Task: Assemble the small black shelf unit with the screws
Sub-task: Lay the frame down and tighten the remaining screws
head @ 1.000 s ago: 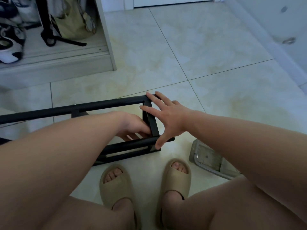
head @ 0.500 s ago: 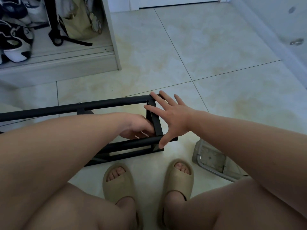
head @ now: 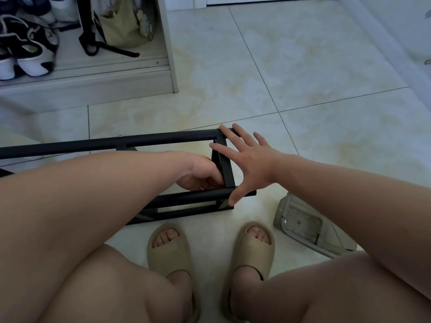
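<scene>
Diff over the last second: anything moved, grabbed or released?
Nothing visibly changed beyond slight camera drift. The right hand stays spread flat against the end of the black shelf frame, and the left hand stays curled inside by that end post. Nothing taken or let go.

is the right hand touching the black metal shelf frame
Touching. The head view shows the right hand spread against the end of the black metal shelf frame, fingertips over its top corner, thumb on the lower rail.
</scene>
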{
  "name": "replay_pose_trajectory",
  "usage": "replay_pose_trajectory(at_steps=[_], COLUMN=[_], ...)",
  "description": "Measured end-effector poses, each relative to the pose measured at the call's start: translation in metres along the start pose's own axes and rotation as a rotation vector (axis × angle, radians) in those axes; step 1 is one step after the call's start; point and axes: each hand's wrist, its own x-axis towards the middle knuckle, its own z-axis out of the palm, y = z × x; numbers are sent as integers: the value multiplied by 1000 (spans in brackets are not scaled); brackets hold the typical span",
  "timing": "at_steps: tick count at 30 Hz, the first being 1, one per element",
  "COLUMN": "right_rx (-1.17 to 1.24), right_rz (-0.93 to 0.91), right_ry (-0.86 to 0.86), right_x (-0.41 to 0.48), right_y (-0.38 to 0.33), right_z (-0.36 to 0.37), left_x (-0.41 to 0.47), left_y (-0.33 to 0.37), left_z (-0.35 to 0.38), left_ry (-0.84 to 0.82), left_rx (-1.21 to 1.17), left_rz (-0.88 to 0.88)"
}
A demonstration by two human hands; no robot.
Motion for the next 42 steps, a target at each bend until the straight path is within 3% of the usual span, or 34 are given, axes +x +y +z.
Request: replay_pose_trajectory(at_steps=[15,21,32,42], right_rx=[5,12,14,26], right_rz=[2,3,-3,-10], right_ry=[10,14,20,29], right_x=[-2,-2,-2,-2], right_y=[-1,-1,0,1], right_z=[-1,-1,0,1], left_x=[0,3,-1,2], left_y=[-5,-8,-3,-4], left_z=[-10,-3,-5,0], left_ry=[-58,25,-24,32], left_rx=[66,84,53,72], left_rz=[-55,2,-39,-8])
